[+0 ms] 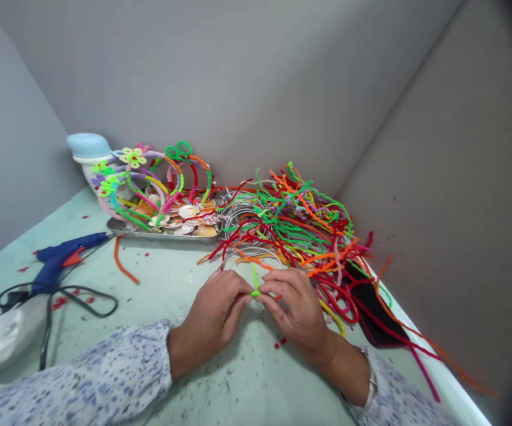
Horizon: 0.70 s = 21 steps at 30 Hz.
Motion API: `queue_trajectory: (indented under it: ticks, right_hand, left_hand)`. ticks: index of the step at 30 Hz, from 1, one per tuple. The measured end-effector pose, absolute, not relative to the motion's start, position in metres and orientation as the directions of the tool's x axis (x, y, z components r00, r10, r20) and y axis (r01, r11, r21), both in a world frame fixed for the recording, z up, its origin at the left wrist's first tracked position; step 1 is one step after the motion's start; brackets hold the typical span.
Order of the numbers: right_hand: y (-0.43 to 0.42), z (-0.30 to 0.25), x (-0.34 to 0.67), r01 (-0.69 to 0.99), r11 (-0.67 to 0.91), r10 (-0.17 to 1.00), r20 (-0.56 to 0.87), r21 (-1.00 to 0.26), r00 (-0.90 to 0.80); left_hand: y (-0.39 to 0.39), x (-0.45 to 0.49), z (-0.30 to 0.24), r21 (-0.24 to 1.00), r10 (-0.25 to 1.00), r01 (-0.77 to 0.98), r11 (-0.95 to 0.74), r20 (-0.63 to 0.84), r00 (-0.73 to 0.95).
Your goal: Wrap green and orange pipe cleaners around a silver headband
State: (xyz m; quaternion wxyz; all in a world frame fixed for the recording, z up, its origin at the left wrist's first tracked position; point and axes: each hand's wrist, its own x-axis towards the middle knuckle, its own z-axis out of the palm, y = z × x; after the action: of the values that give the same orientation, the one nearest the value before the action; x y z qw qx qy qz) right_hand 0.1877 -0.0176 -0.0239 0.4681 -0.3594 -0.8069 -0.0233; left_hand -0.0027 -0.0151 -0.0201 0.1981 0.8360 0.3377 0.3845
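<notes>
- the fingers (240, 285) of the left hand (211, 310) are pinched narrow, thumb against index, on a lime-green pipe cleaner (256, 292).
- the right hand (302, 310) pinches the same piece from the right, its tips almost meeting the left ones.
- this pipe cleaner sits between the two hands, near the middle of the table (162, 296); it is bunched at the fingertips, with one thin end standing up on the far side.
- a bare wire hoop (252, 249) arches just beyond the hands; whether they touch it, i cannot tell.
- farther back lie coiled wire rings (242, 222), partly covered by pipe cleaners.
- on the far right spreads a tangled heap of pipe cleaners (304, 228), red, green and orange, some strands hanging past the table's right edge.
- a flat black object (373, 319) lies partly under that heap.
- at far left, a metal tray (167, 236) holds seashells (189, 211), with wrapped headbands (134, 157) bearing flower shapes above them.
- behind the tray stands a white container with a pale blue lid (89, 145).
- on the left rests a dark blue glue gun (60, 251), its nozzle near the tray, an orange pipe cleaner strip (123, 265) just beside it.
- near left, a clear plastic bag (9, 334) lies by its black cord (100, 307).
</notes>
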Motion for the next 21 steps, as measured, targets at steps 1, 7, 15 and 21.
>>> queue_trajectory:
  ticks: [1,7,15,21]
  right_hand:
    - [-0.0177,-0.0239,0.1879,0.605,0.74,0.56,0.769,-0.295,-0.309]
    - [-0.018,-0.0243,0.1882,0.603,0.743,0.579,0.729,-0.289,-0.365]
    - [-0.0191,-0.0294,0.1873,0.611,0.741,0.593,0.698,-0.279,-0.402]
    - [-0.0199,-0.0231,0.1875,0.631,0.736,0.566,0.734,-0.246,-0.374]
  left_hand:
    - [-0.0149,-0.0028,-0.0202,0.587,0.714,0.413,-0.697,0.512,0.478]
    - [-0.0148,-0.0029,-0.0223,0.543,0.684,0.419,-0.728,0.535,0.496]
    - [-0.0138,-0.0028,-0.0212,0.423,0.6,0.426,-0.8,0.583,0.548]
    - [-0.0113,-0.0042,-0.0219,0.381,0.57,0.431,-0.818,0.637,0.519]
